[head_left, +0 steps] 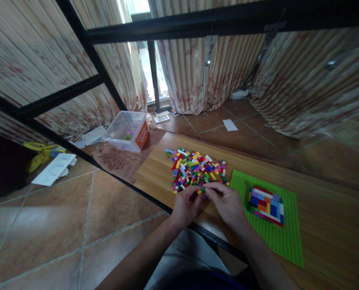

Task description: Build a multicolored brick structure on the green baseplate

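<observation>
A heap of small coloured bricks [196, 168] lies on the wooden table [155, 173]. Both hands meet at the heap's near edge. My left hand [187, 204] has its fingers curled and pinched together at the bricks; what it holds is too small to name. My right hand [227, 201] is also pinched, fingertips touching the left hand's, on a tiny piece I cannot make out. To the right lies a green baseplate [285, 237] with a flat block of red, blue, yellow and purple bricks [266, 205] built on it.
A clear plastic box [128, 131] with an orange label stands on a brown mat [119, 159] on the tiled floor beyond the table. Black metal bars [85, 86] cross the view. Curtains hang behind. White and yellow items [54, 167] lie on the floor at left.
</observation>
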Demonstrator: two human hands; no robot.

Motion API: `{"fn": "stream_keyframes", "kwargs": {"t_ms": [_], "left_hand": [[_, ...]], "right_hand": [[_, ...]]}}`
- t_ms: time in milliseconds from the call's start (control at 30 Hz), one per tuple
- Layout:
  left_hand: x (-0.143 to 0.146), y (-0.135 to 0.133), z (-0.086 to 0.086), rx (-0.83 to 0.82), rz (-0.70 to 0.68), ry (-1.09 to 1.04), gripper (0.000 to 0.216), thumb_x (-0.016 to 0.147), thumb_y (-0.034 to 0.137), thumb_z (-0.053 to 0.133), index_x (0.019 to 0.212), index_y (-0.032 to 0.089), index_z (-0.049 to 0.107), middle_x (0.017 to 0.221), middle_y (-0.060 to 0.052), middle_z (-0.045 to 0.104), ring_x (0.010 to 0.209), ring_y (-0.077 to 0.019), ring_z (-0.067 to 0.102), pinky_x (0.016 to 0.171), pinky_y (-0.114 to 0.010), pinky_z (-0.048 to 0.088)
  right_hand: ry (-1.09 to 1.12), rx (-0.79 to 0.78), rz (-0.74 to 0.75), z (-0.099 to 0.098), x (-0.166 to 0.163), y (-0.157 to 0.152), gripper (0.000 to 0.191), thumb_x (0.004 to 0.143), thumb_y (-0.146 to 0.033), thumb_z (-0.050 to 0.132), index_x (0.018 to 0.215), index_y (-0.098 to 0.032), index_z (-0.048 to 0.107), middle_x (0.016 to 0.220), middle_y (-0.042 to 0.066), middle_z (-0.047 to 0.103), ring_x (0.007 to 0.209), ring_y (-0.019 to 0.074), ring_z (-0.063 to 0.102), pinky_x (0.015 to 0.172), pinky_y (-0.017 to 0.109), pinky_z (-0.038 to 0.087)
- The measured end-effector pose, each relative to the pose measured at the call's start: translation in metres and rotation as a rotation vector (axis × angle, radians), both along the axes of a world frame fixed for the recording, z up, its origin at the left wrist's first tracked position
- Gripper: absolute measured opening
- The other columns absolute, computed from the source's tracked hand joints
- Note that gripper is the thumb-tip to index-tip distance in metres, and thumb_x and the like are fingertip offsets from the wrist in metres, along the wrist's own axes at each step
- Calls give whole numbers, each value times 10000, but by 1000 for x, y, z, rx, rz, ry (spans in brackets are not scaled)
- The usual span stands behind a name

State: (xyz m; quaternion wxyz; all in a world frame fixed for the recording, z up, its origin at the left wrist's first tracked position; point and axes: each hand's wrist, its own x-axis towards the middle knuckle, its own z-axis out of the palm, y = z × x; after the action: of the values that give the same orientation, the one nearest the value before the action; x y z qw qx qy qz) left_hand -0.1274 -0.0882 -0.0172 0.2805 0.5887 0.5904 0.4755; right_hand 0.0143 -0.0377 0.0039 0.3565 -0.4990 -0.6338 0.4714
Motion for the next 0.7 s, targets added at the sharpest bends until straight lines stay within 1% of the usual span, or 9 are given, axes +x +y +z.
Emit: {"fn": "stream_keyframes", "kwargs": {"t_ms": [67, 133, 200, 300, 367, 467, 567, 633, 700], "left_hand": [[0, 7, 3, -30, 45, 41, 166, 884, 198, 580, 1015, 184, 682, 953, -55, 733, 797, -157, 682, 757, -271, 546], [-2, 16, 6, -52, 91, 101, 189, 872, 198, 600, 1044, 183, 676, 958, -59, 732, 814, -169, 681, 779, -294, 542], [-4, 24, 10, -78, 114, 136, 229, 863, 228, 626, 1085, 184, 665, 888, -46, 732, 773, -170, 677, 758, -297, 539], [-10, 30, 14, -103, 133, 146, 280, 862, 285, 639, 1125, 193, 655, 764, -9, 709, 679, -154, 654, 700, -280, 531], [-19, 32, 14, -88, 173, 143, 281, 870, 295, 623, 1128, 191, 659, 756, -8, 700, 668, -147, 643, 692, -271, 527], [-41, 30, 11, -80, 286, 142, 265, 878, 240, 574, 1118, 177, 666, 823, -32, 697, 700, -146, 637, 697, -267, 523], [-70, 29, 7, -147, 400, 172, 268, 851, 177, 548, 1086, 165, 676, 885, -45, 683, 678, -136, 614, 677, -264, 514], [-84, 30, 6, -209, 418, 215, 270, 828, 157, 553, 1064, 157, 684, 915, -52, 670, 664, -130, 596, 675, -264, 509], [-90, 33, 6, -257, 372, 266, 274, 811, 149, 568, 1054, 157, 693, 934, -57, 657, 690, -133, 589, 700, -266, 507]], "right_hand": [[-66, 89, -15, 2, -4, 6, 228, 828, -346, 577, 919, -221, 745, 904, 47, 747, 800, 197, 684, 758, 330, 525], [-118, 187, -17, 3, -8, 13, 229, 840, -315, 555, 936, -226, 743, 955, 50, 737, 838, 195, 682, 792, 337, 522], [-144, 263, -11, 4, -11, 19, 243, 850, -287, 537, 970, -231, 740, 1006, 53, 728, 895, 193, 677, 838, 345, 519], [-149, 327, -1, 4, -10, 21, 260, 868, -269, 521, 1021, -240, 729, 1057, 54, 716, 975, 192, 662, 892, 358, 514], [-145, 344, -15, 6, -5, 16, 251, 877, -282, 524, 1018, -247, 728, 1081, 59, 708, 1006, 197, 653, 905, 371, 515], [-141, 335, -66, 7, 10, 3, 235, 884, -329, 540, 990, -243, 731, 1096, 73, 699, 1029, 213, 648, 907, 390, 518], [-143, 294, -85, 5, 30, -12, 248, 898, -363, 533, 991, -245, 730, 1097, 75, 699, 1031, 219, 648, 892, 393, 526], [-142, 263, -100, 1, 42, -20, 241, 899, -371, 540, 985, -247, 727, 1091, 71, 702, 1018, 214, 654, 877, 384, 532], [-139, 245, -114, -2, 50, -27, 231, 893, -375, 553, 972, -244, 726, 1073, 71, 707, 988, 210, 664, 852, 374, 540]]}}
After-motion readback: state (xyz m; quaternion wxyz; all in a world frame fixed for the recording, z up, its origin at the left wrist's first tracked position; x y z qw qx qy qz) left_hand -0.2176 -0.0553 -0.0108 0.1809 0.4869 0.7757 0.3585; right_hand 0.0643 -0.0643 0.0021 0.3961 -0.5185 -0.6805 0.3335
